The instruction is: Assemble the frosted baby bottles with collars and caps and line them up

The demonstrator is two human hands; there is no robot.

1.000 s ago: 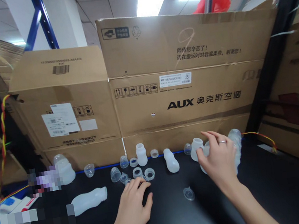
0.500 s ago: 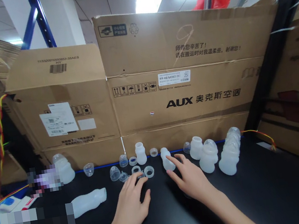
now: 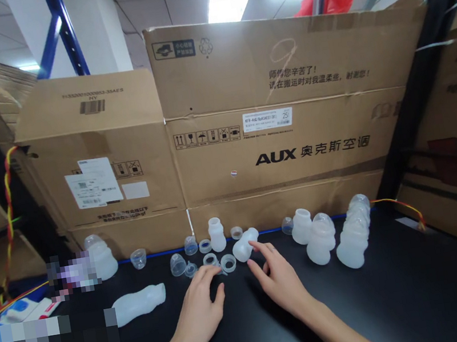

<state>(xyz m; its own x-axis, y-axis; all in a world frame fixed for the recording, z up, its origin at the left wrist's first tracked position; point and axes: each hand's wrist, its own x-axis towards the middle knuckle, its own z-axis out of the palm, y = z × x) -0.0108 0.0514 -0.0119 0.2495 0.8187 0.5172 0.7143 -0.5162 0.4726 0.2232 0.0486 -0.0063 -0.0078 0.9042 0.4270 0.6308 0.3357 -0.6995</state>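
Note:
My right hand [image 3: 278, 274] has its fingers apart, with the fingertips at a small translucent white bottle [image 3: 243, 248] that tilts over to the right; whether they touch it I cannot tell. My left hand [image 3: 200, 301] is open over the black table, its fingertips beside a clear ring [image 3: 228, 263] and partly covering small clear parts. Around those lie another ring [image 3: 205, 246], a clear dome cap [image 3: 178, 264] and a small clear lid [image 3: 190, 269]. Behind them stands an upright open bottle [image 3: 216, 234].
Capped bottles [image 3: 320, 240] and a row of bottles [image 3: 354, 235] stand at the right. A long white bottle [image 3: 140, 304] lies at the left, near a clear cup-shaped cap [image 3: 139, 259]. Large cardboard [image 3: 283, 185] closes off the back, between dark posts.
The small bottle by my right hand has tipped from nearly upright to a slant and shifted left. My right hand has moved slightly left; my left hand has hardly moved.

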